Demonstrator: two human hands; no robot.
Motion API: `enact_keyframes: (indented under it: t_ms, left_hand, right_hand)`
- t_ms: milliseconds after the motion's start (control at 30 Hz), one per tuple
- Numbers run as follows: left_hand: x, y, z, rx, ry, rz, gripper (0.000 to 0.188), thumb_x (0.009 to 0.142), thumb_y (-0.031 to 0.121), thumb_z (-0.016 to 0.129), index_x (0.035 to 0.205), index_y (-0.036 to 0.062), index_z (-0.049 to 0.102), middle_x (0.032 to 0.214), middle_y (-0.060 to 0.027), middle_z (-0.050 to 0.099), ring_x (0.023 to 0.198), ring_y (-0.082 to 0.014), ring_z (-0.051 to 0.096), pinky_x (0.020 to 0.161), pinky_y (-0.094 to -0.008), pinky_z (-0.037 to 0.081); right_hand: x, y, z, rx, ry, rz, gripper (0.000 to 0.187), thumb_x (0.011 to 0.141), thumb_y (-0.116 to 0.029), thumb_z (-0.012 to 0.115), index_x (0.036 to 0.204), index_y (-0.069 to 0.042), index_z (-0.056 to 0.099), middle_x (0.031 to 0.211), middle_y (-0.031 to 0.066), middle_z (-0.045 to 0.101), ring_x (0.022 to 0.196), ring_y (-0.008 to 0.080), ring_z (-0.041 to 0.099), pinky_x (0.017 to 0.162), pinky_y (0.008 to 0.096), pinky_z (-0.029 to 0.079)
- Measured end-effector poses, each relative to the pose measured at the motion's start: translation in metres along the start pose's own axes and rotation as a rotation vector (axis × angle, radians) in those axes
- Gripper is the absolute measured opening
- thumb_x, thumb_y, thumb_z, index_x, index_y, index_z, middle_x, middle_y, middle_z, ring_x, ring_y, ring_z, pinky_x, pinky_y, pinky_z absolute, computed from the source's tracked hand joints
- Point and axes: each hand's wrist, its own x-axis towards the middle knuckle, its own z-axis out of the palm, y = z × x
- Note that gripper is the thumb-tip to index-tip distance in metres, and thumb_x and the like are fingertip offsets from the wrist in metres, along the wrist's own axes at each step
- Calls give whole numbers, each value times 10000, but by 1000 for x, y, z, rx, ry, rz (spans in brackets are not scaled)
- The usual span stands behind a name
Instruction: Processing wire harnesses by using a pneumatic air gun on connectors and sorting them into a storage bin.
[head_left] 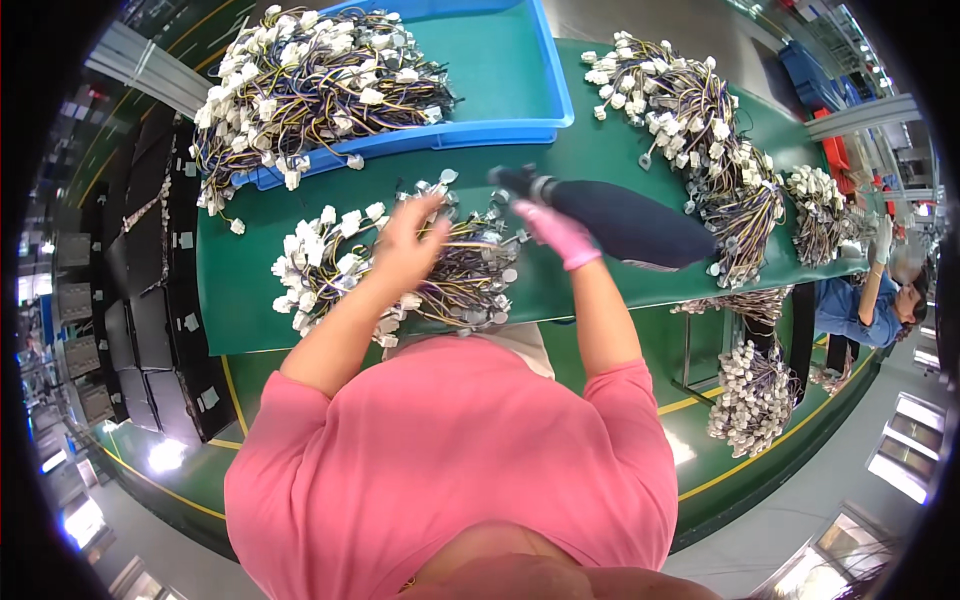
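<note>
My left hand (408,243), bare, reaches over a pile of wire harnesses (465,275) with white and grey connectors on the green table. Its thumb and fingers look apart, somewhat blurred, with small grey connectors (436,188) right at the fingertips. On my right hand (557,234) is a pink glove. Those fingers close at the narrow, grey-ringed end of a long dark navy object (630,222), whose kind I cannot make out. It hangs blurred above the table, its wide end pointing right. The gloved fingertips are partly hidden.
A blue tray (500,132) at the back left holds a large heap of harnesses (325,85). More harness bundles (715,140) lie along the right side of the green table (590,150). Others hang (752,400) below its edge. A person in blue (850,308) works at far right.
</note>
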Motion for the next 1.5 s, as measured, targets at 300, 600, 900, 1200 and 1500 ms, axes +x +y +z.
enact_keyframes:
  t_ms: [300, 600, 900, 1200, 1500]
  left_hand:
    - [56, -103, 44, 309, 57, 10, 584, 678, 179, 648, 1200, 38, 428, 1033, -229, 513, 969, -392, 495, 869, -434, 400]
    - [80, -109, 51, 105, -38, -195, 485, 626, 259, 657, 1079, 110, 565, 992, -193, 485, 947, -360, 491, 856, -391, 401]
    - [13, -32, 3, 243, -310, 192, 668, 733, 240, 646, 1312, 78, 355, 1258, -205, 376, 1172, -361, 385, 976, -388, 331]
    - [-68, -82, -73, 857, -243, 174, 728, 595, 231, 727, 1230, 46, 424, 1230, -166, 411, 1112, -339, 416, 927, -406, 347]
    - [-34, -98, -72, 863, -399, 148, 498, 563, 204, 737, 1014, 61, 578, 1036, -125, 496, 969, -308, 492, 831, -391, 443]
  right_hand:
    - [26, -3, 21, -402, -94, 51, 314, 786, -392, 572, 750, -82, 613, 644, 6, 572, 528, 97, 514, 486, 251, 405]
    - [33, 0, 12, -138, 101, 105, 248, 749, -324, 651, 718, -80, 614, 559, 25, 547, 427, 90, 480, 407, 230, 393]
    - [24, 8, 9, -212, -258, 165, 306, 806, -369, 590, 731, -73, 598, 582, -15, 497, 474, 79, 446, 437, 226, 368]
    - [-44, 42, -50, 425, -8, -39, 289, 840, -236, 555, 920, 42, 571, 519, 6, 475, 416, 83, 436, 405, 231, 382]
    - [-38, 97, -42, 589, 30, 55, 311, 848, -271, 545, 921, 30, 572, 552, 3, 483, 439, 110, 430, 446, 260, 371]
